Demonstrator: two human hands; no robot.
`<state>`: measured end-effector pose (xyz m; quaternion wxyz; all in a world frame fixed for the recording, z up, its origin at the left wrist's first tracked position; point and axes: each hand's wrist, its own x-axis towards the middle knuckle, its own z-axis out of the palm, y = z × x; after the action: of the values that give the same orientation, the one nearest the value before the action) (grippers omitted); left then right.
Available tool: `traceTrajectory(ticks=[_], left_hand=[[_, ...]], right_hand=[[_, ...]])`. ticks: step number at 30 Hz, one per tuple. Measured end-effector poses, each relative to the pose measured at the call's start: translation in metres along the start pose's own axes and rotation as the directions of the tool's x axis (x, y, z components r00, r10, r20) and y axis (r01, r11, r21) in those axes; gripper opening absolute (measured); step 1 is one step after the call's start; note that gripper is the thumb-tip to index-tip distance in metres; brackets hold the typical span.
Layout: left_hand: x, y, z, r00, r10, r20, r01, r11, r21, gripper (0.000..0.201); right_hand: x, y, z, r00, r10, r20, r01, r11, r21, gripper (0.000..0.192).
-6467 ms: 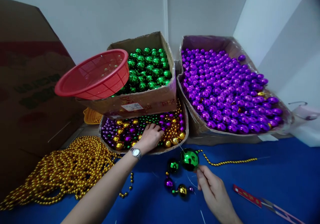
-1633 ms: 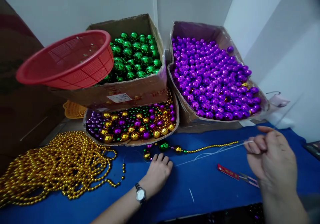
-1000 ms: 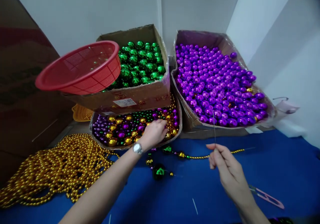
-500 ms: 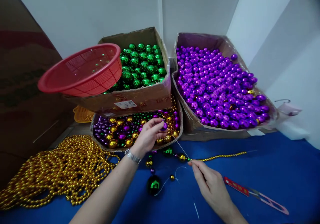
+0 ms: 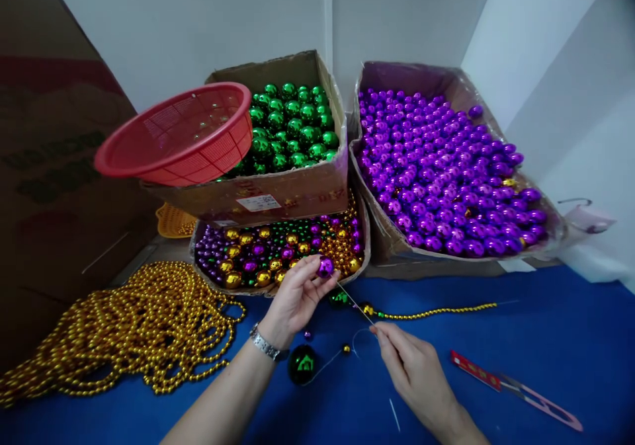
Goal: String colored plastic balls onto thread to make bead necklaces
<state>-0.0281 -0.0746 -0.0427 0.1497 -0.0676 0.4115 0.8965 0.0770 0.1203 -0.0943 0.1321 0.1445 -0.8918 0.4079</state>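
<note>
While the left hand (image 5: 297, 293) pinches a glossy round purple bead (image 5: 325, 266) above the blue desk (image 5: 546, 339), the right hand (image 5: 414, 372) grips what appears to be a thin needle (image 5: 354, 296), its tip at the bead.

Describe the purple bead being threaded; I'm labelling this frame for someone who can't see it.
Find the low tray of mixed beads under the green-bead box. At its front edge the left hand pinches one purple bead. Unlike the tray's beads, it is lifted clear, with the needle pointing at it.
</note>
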Motion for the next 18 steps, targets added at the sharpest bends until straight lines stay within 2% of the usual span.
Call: traceTrajectory(ticks=[5, 9, 18], left_hand=[[-0.005, 0.004, -0.004, 0.988, 0.081, 0.128, -0.108, 0.969, 0.222, 0.025], [-0.008, 0.005, -0.007, 0.978, 0.114, 0.174, -0.174, 0.909, 0.379, 0.03], [-0.009, 0.008, -0.013, 0.953, 0.167, 0.251, -0.279, 0.804, 0.524, 0.032]], right_hand=[[-0.001, 0.003, -0.004, 1.0, 0.007, -0.019, -0.008, 1.0, -0.019, 0.023], [0.0, 0.004, -0.006, 1.0, -0.005, -0.017, 0.004, 0.999, -0.031, 0.024], [0.0, 0.008, -0.006, 0.997, -0.063, -0.034, 0.059, 0.993, -0.101, 0.023]])
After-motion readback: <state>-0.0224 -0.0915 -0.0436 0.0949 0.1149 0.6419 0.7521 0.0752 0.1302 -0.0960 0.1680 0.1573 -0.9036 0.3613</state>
